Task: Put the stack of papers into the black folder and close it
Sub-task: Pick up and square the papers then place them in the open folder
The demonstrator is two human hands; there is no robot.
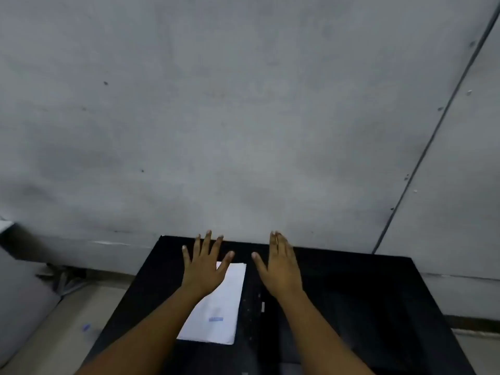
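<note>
On the black surface [351,293] in front of me, at about six o'clock in my view, lies the stack of papers [216,307], white, flat and squared up, with a small blue mark near its close end. My left hand [204,269] is flat and spread wide, fingers apart, palm down over the far end of the stack; I cannot tell whether it presses the sheets or only hovers just above them. My right hand [281,269] is open too, its fingers held together and the thumb out, palm down just to the three o'clock side of the papers and holding nothing. The black folder I cannot pick out for certain: the dark area under and beside the papers may be the folder lying open, but black on black hides its edges. I judge the stack light and limp, the sheets likely to slide over one another and fan out, so I would take it by both long edges, thumbs on top and fingers beneath, keeping it square. The surface looks smooth and dark. At twelve o'clock a grey wall [243,104] rises, scuffed and spotted, with a thin dark line running up it toward one o'clock, and pale floor [67,334] shows at eight o'clock.
</note>
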